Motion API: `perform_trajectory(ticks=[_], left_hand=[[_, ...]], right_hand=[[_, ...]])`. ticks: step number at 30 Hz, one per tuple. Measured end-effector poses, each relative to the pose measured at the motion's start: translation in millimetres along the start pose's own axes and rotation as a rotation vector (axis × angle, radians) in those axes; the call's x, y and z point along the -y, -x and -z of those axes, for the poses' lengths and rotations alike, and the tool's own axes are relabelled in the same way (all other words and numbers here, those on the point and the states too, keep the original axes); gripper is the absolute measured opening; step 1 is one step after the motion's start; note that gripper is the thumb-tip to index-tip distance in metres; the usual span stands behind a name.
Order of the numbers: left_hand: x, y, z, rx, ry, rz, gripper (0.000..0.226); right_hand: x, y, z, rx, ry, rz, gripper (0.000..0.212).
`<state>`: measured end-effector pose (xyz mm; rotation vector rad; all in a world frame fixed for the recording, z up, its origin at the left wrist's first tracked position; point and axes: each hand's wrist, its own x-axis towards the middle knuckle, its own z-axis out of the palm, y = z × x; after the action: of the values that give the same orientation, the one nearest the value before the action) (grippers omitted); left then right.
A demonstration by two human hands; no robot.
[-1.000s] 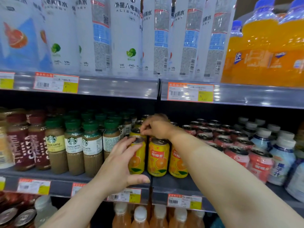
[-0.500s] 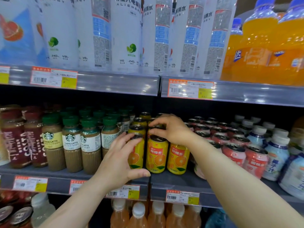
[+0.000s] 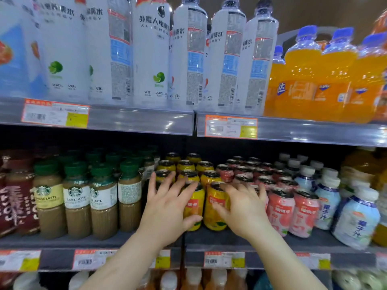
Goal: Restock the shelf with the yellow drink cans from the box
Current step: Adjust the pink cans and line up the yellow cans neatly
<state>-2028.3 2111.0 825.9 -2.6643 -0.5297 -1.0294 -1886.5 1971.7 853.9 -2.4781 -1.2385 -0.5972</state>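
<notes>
Flanking the front yellow cans [image 3: 215, 206] — both hands, left [image 3: 167, 208] and right [image 3: 244, 208], fingers spread, gripping nothing.

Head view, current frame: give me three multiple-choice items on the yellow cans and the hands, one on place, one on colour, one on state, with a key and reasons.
1. Which shelf holds the yellow cans?
A. The top shelf, with the tall white bottles
B. The middle shelf, between coffee bottles and pink cans
C. The bottom shelf

2. What colour are the caps of the coffee bottles?
A. Green
B. Blue
C. White

3. How do the left hand and right hand meet the front yellow cans?
A. Both lift a can clear of the shelf
B. Both hang idle below the shelf
C. Both lie against them, fingers spread

Key: 1 B, the coffee bottles stand to the left and the pink cans to the right. 2 A, green caps show above the latte labels. 3 C, the cans stand on the shelf with open fingers against them.
</notes>
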Motion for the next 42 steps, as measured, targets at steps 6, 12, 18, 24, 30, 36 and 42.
perform_trajectory(ticks=[6, 12, 18, 24, 30, 36, 42], left_hand=[[9, -3, -2, 0.025, 0.011, -0.004, 0.078], [11, -3, -3, 0.015, 0.010, -0.024, 0.077], [13, -2, -6, -0.025, 0.004, -0.036, 0.073], [14, -3, -10, -0.046, 0.015, -0.035, 0.073], [12, -3, -9, 0.002, 0.016, -0.010, 0.073], [1, 8, -3, 0.029, -0.005, 0.095, 0.098], [-36, 32, -2, 0.036, -0.011, 0.216, 0.096]], right_hand=[[-2, 0, 7, 0.032, 0.002, -0.013, 0.048], [-4, -1, 14, 0.028, -0.058, -0.031, 0.039], [-4, -10, 16, 0.086, -0.022, -0.096, 0.056], [-8, -15, 11, 0.108, -0.093, -0.052, 0.055], [-14, -11, 5, 0.100, -0.190, -0.036, 0.053], [-28, 9, -4, -0.042, -0.064, -0.023, 0.080], [-60, 26, -11, -0.046, -0.046, -0.031, 0.068]])
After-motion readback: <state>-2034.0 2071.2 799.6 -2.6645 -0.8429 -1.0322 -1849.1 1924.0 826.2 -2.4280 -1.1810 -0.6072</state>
